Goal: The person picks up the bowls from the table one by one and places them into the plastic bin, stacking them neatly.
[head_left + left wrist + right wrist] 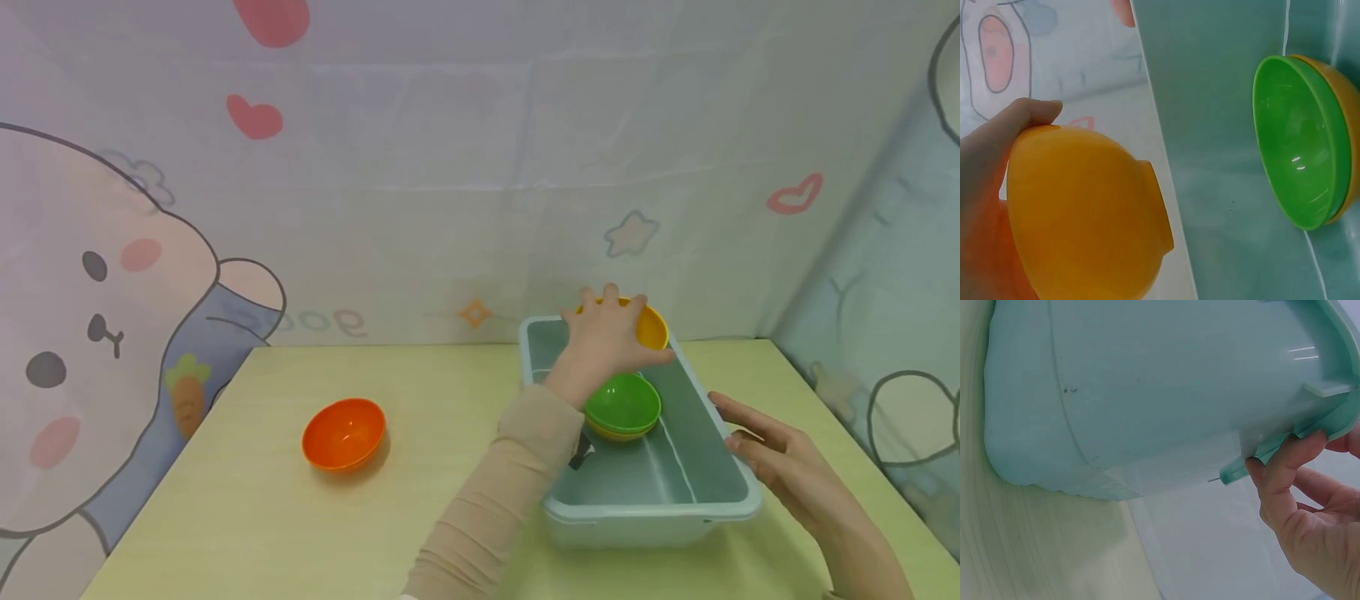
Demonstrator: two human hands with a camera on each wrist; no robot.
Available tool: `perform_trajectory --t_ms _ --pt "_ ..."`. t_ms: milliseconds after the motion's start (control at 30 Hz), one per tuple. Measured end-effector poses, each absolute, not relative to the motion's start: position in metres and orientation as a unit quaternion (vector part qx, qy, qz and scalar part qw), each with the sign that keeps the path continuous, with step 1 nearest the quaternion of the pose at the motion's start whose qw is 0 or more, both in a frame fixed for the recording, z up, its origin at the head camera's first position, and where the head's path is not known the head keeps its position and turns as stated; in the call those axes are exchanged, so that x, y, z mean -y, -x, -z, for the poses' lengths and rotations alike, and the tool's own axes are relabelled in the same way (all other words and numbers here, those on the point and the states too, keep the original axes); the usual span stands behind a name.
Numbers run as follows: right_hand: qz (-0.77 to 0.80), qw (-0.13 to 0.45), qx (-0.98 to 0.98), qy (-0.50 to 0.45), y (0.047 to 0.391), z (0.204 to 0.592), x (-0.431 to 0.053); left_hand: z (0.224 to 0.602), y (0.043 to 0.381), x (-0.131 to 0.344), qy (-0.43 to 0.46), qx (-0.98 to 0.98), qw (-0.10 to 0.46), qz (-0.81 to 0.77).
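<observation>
My left hand [603, 333] holds a yellow bowl [652, 327] by its rim over the far end of a light teal plastic bin [652, 514]. In the left wrist view the yellow bowl [1085, 212] is tipped on its side, its foot facing the bin's interior. Inside the bin a green bowl [624, 403] sits nested in another yellow bowl [621, 435]. At the bin's right side my right hand [787, 467] grips the rim, and the right wrist view shows its fingers [1285, 469] curled at the underside of that rim.
An orange bowl [345, 435] stands upright on the pale wooden table [247, 517], left of the bin. A small dark patch [581, 451] shows in the bin beside my left sleeve. Behind the table hangs a printed cloth [420, 167], with more cloth at the right.
</observation>
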State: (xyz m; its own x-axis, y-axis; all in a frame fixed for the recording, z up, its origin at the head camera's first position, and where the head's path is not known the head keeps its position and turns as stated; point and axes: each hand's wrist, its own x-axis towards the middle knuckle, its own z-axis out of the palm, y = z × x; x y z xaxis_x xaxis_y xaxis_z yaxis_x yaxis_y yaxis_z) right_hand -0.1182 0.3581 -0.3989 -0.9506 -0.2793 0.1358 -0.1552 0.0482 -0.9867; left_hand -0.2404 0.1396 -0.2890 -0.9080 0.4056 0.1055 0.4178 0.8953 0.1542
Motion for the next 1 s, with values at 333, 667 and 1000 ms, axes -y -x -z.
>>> perform_trajectory --t_ms 333,667,1000 --pt "0.676 0.049 -0.721 0.146 0.119 0.399 -0.358 0.300 0.240 -0.148 0.208 0.975 0.027 0.067" --pt "0.670 0.049 -0.725 0.149 0.118 0.400 -0.358 0.307 0.241 -0.153 0.208 0.977 0.030 0.045" --pt "0.673 0.052 -0.723 0.150 0.119 0.400 -0.358 0.316 0.244 -0.159 0.212 0.976 0.031 0.031"
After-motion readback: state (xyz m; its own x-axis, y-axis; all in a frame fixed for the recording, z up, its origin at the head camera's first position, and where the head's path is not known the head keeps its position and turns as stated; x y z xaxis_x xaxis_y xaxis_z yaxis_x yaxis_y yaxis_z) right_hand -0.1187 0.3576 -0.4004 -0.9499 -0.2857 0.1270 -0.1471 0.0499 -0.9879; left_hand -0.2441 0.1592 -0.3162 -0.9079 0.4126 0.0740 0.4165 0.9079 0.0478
